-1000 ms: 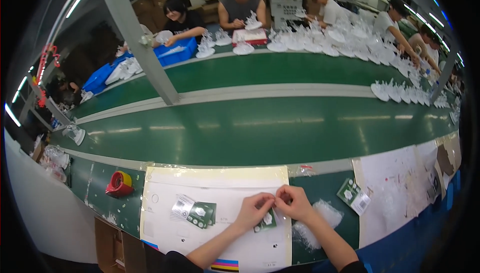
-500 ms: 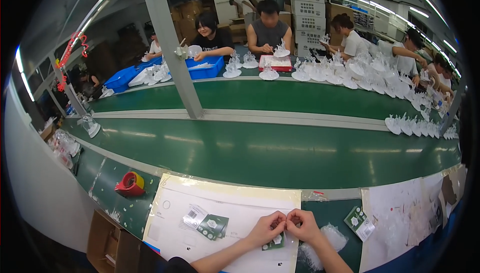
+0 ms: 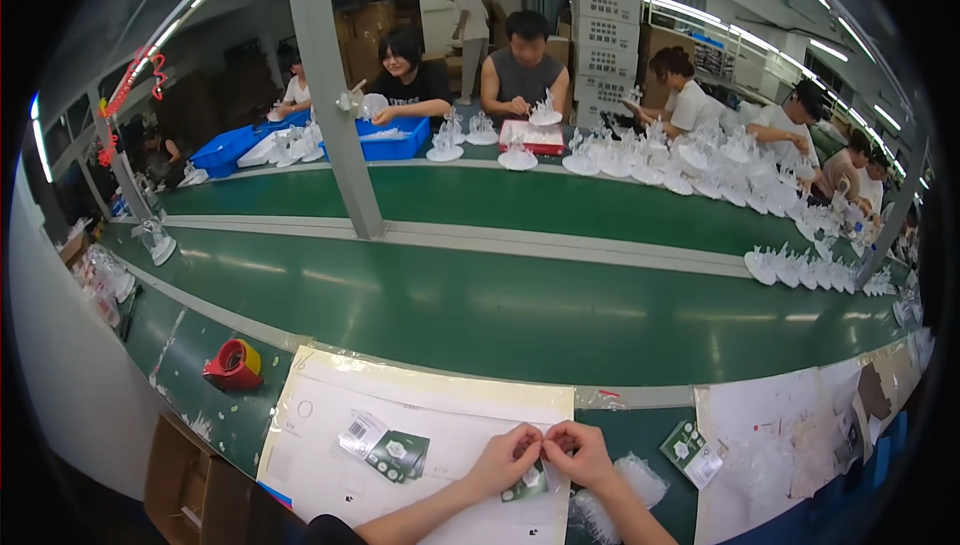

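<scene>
My left hand [image 3: 507, 459] and my right hand [image 3: 580, 455] meet fingertip to fingertip above the right edge of a white sheet [image 3: 310, 445]. Both are closed in a pinch; what lies between the fingertips is too small or hidden to make out. Just below them, partly covered by my left hand and wrist, is a green printed card [image 3: 526, 486]; whether it hangs from my fingers or lies on the sheet I cannot tell. Left of my hands, several overlapping green and white cards [image 3: 400, 455] rest on the sheet. Clear plastic bags [image 3: 640, 480] lie beside my right forearm.
A red and yellow tape dispenser [image 3: 235, 364] stands at the left, above an open cardboard box [image 3: 190, 480]. Another green card [image 3: 690, 453] lies at right. Beyond the green conveyor belt [image 3: 450, 310], people work among white-based clear figurines [image 3: 690, 150] and blue bins [image 3: 395, 140].
The whole view has shifted slightly, so the scene sits further left. My hands stay pinched together over the green card. In the background, a standing person has straightened up.
</scene>
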